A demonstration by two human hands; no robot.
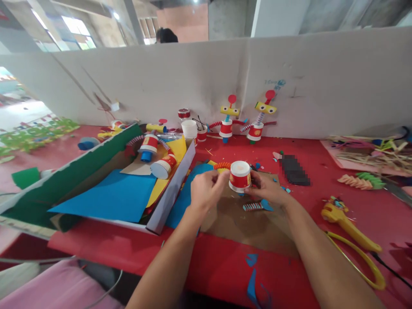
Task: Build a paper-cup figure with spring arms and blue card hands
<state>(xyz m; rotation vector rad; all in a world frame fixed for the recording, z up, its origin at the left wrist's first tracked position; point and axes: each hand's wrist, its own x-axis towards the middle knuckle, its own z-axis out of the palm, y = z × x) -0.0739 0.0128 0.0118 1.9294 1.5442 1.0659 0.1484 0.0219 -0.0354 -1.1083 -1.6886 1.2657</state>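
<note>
Cup (240, 177) held in right hand (269, 187) over brown board (244, 229). Left hand (206, 189) narrowed beside it; grip on orange folded strip (222, 165) unclear. Orange strip seems joined; striped strip (253, 207) lies loose, unattached. Two figures (226, 128) stand apparently complete by white partition (193, 81).

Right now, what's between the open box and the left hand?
In the head view, a blue sheet lies between the open box and the left hand, partly covered by that arm.
</note>
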